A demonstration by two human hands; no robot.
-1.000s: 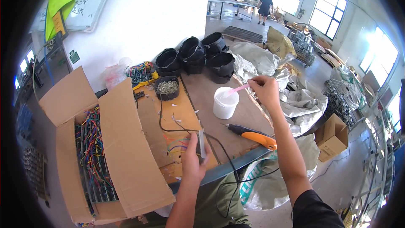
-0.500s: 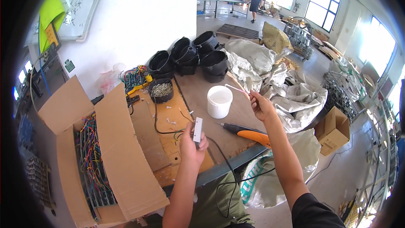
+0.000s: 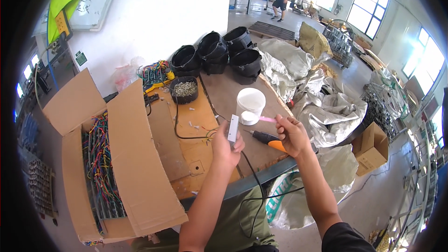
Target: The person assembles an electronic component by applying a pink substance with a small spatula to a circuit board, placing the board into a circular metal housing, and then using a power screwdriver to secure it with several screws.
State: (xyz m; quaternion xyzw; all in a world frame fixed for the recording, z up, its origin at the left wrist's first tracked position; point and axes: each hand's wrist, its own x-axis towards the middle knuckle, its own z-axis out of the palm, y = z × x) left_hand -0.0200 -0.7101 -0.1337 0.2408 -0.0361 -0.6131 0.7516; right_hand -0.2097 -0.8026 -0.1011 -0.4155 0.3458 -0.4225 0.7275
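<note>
My left hand (image 3: 226,143) is closed around a slim white and grey rectangular box (image 3: 233,129), holding it upright over the table. Thin coloured wires (image 3: 211,133) lie close to that hand. My right hand (image 3: 294,134) pinches the pink handle of a spoon (image 3: 267,119). Its round white end is in front of a white tub (image 3: 252,99); whether it touches the tub I cannot tell. An orange and black corded hand tool (image 3: 275,145) lies on the table, partly behind my right hand.
Left stands an open cardboard box (image 3: 140,168) full of wired strips. Black buckets (image 3: 212,46) and a black bowl of small parts (image 3: 185,91) are at the back. White sacks (image 3: 326,107) crowd the right. A black cable (image 3: 252,170) hangs over the table edge. Far off is a person (image 3: 282,0).
My right hand has lowered, and the spoon's end has come from above the tub to its front. My left hand has moved right and up with the box. The distant person has turned.
</note>
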